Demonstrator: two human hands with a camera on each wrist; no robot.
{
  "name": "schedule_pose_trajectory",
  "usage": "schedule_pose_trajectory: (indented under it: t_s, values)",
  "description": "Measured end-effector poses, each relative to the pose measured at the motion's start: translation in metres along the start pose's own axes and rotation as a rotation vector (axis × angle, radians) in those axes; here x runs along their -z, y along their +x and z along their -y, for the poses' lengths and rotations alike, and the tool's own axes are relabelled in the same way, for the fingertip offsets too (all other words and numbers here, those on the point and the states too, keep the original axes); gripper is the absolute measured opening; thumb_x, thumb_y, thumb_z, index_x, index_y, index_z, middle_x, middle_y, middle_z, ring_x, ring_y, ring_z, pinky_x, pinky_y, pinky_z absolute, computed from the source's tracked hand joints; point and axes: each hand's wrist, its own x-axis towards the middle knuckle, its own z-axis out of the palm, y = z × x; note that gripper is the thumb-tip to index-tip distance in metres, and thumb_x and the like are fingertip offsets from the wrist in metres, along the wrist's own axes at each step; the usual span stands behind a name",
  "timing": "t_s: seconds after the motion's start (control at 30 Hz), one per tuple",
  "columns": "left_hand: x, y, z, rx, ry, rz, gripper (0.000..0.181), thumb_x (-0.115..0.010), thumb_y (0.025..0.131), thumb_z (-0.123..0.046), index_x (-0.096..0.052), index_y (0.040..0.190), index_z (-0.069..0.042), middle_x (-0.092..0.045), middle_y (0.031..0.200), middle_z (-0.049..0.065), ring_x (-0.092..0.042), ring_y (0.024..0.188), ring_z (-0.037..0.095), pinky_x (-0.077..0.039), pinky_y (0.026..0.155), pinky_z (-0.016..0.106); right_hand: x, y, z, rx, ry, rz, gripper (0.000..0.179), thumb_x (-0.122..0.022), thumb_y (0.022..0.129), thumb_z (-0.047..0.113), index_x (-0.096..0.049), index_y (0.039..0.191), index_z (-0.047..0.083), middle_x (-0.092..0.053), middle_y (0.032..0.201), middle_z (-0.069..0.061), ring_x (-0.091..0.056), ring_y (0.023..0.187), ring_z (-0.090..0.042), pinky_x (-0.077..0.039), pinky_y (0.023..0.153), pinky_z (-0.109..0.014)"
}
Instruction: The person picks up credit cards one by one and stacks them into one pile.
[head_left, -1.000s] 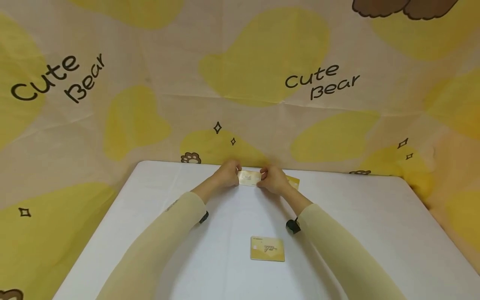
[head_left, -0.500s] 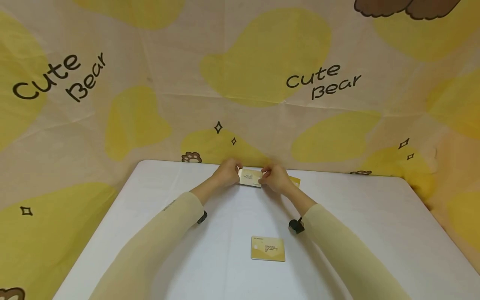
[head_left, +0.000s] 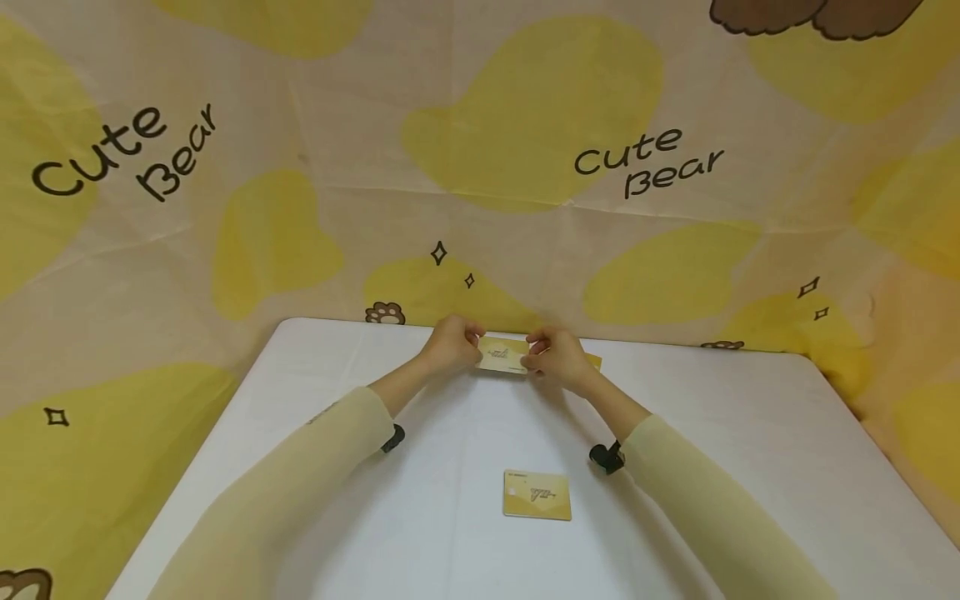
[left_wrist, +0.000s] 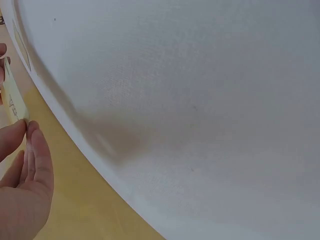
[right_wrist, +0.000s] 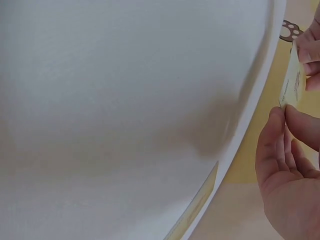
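A pale gold plastic card (head_left: 501,355) with a printed logo is held up off the table near its far edge. My left hand (head_left: 453,343) pinches its left end between thumb and fingers, and my right hand (head_left: 558,360) pinches the right end. Seen from the left wrist, the card (left_wrist: 15,100) stands tilted, one corner at the thumb (left_wrist: 12,139). From the right wrist, small print shows on the card (right_wrist: 292,82) beside the right hand (right_wrist: 287,170). Partly hidden behind the right hand lies another yellow card (head_left: 594,361).
Closer to me, a gold card (head_left: 537,495) lies flat on the white table (head_left: 420,517); whether it is a stack is hard to tell. A patterned cloth (head_left: 517,117) with yellow patches hangs right behind the table's far edge.
The held card has tilted, so its face shows more fully. Both hands still pinch it, shifted slightly, and the forearms have spread outward. The card on the table stays put.
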Motion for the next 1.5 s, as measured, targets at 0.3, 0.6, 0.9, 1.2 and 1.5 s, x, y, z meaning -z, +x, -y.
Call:
schedule_pose_trajectory:
  t_s: [0.3, 0.6, 0.9, 1.2, 1.5]
  values:
    - [0.001, -0.011, -0.003, 0.023, -0.097, -0.015, 0.041, -0.072, 0.079, 0.012, -0.072, 0.119, 0.009, -0.064, 0.087, 0.007, -0.055, 0.08, 0.017, -0.046, 0.066, 0.023, 0.004, -0.014, 0.004, 0.056, 0.048, 0.027, 0.035, -0.075, 0.091, -0.006, -0.06, 0.122, -0.014, -0.064, 0.09, -0.013, -0.067, 0.073, -0.018, -0.062, 0.069, -0.034]
    - [0.0, -0.022, -0.007, 0.044, -0.222, -0.026, 0.035, -0.077, 0.078, 0.01, -0.075, 0.113, 0.007, -0.067, 0.085, 0.007, -0.06, 0.077, 0.016, -0.054, 0.066, 0.022, 0.011, -0.029, 0.006, 0.084, 0.038, 0.025, 0.036, -0.076, 0.092, -0.003, -0.061, 0.123, -0.013, -0.066, 0.093, -0.013, -0.068, 0.075, -0.017, -0.062, 0.07, -0.033]
    - [-0.005, -0.032, -0.013, 0.047, -0.276, -0.015, 0.035, -0.079, 0.08, 0.009, -0.075, 0.114, 0.007, -0.068, 0.084, 0.005, -0.062, 0.076, 0.014, -0.056, 0.069, 0.023, 0.02, -0.041, 0.007, 0.092, 0.019, 0.041, 0.035, -0.076, 0.092, -0.003, -0.062, 0.123, -0.012, -0.065, 0.093, -0.013, -0.068, 0.077, -0.019, -0.062, 0.07, -0.035]
    - [-0.012, -0.042, -0.011, 0.056, -0.314, -0.008, 0.035, -0.079, 0.078, 0.009, -0.076, 0.113, 0.006, -0.069, 0.083, 0.005, -0.062, 0.073, 0.013, -0.054, 0.067, 0.023, 0.024, -0.055, 0.004, 0.066, 0.022, 0.067, 0.038, -0.076, 0.094, 0.001, -0.061, 0.126, -0.012, -0.066, 0.097, -0.015, -0.069, 0.08, -0.02, -0.062, 0.071, -0.034]
    - [-0.019, -0.053, -0.018, 0.054, -0.358, 0.011, 0.035, -0.078, 0.079, 0.01, -0.076, 0.113, 0.006, -0.069, 0.082, 0.005, -0.062, 0.072, 0.011, -0.055, 0.066, 0.022, 0.029, -0.069, 0.001, 0.062, 0.036, 0.082, 0.04, -0.076, 0.093, -0.001, -0.06, 0.127, -0.013, -0.067, 0.096, -0.015, -0.07, 0.08, -0.02, -0.062, 0.071, -0.037]
